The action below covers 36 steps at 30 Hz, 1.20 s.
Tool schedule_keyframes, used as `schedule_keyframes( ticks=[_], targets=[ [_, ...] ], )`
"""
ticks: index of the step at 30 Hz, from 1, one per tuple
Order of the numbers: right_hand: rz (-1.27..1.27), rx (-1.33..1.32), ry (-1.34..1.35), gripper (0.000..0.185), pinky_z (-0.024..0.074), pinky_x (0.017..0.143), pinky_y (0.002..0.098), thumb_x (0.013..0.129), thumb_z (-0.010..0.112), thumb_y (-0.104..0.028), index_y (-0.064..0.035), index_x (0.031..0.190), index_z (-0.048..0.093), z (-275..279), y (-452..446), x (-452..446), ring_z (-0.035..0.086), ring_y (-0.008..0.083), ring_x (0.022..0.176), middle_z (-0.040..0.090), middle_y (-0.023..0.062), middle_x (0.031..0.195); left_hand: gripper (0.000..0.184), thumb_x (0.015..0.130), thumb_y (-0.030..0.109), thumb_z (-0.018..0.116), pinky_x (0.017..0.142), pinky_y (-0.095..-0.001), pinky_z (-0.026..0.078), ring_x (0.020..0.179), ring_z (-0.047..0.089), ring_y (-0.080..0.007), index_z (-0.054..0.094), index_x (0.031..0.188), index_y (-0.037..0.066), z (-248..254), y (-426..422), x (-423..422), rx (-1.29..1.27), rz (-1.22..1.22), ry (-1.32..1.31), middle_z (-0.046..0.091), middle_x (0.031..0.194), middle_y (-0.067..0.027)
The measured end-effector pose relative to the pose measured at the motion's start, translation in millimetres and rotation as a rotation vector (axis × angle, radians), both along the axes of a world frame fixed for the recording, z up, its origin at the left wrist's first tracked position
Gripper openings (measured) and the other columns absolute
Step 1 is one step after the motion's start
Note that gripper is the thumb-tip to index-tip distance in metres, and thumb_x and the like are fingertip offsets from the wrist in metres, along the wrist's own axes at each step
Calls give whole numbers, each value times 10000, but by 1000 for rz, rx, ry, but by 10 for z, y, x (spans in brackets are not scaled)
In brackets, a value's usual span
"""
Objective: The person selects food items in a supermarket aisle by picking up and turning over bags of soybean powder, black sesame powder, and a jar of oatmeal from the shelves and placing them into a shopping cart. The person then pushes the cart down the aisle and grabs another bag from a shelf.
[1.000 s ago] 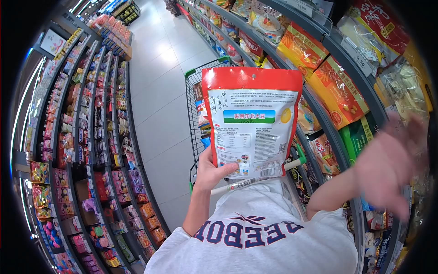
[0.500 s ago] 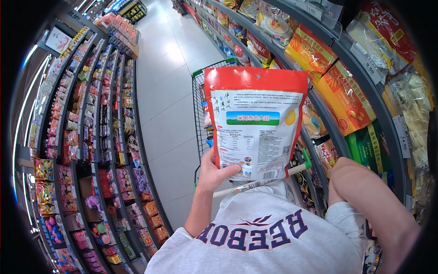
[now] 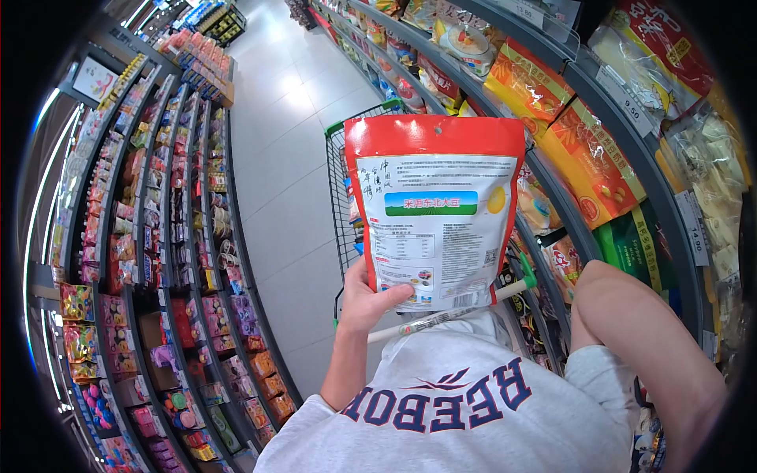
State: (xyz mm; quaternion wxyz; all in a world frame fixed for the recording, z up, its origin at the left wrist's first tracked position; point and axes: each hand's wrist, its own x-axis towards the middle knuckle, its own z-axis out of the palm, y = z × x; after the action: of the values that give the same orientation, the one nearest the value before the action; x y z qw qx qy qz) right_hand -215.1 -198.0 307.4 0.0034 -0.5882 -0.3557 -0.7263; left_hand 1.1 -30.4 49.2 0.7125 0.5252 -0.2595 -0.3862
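My left hand (image 3: 369,299) grips a red-and-white food pouch (image 3: 441,169) by its lower left corner. The thumb lies across the printed side, and the other fingers are hidden behind. The pouch stands upright in front of my chest; its printed side shows a nutrition table, small Chinese text, a barcode and a green-and-blue banner about soybeans. My right arm (image 3: 646,323) is bent at the right with the elbow forward, and its hand is out of view. Behind the pouch is a shopping cart (image 3: 337,146), partly covered, with its handle (image 3: 441,318) just in front of my shirt.
Shelves (image 3: 587,71) of bagged foods run close along the right, with orange bags (image 3: 591,162), a green bag (image 3: 631,244) and price tags. On the left stands a long rack (image 3: 150,197) of small colourful packets. The tiled aisle floor (image 3: 276,158) stretches ahead between them.
The pouch and my left hand sit slightly further left in view. Shelves and arm shift a little too, as the camera turns slightly. The left hand's grip stays the same.
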Motion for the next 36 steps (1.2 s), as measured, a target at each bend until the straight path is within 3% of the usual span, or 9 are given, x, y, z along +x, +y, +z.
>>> schedule_keyframes(
  ticks=[36],
  targets=[
    [37,38,43,755,341,1153,482,908,703,-331,-36,1498,337,-90,-173,65,435,333,1391,417,203,1511,622,748,31,875,943,-357,564,1056,705,-204,585,1291,-60,77,-69,-58,-6,-32,36,716,1193,-148]
  ],
)
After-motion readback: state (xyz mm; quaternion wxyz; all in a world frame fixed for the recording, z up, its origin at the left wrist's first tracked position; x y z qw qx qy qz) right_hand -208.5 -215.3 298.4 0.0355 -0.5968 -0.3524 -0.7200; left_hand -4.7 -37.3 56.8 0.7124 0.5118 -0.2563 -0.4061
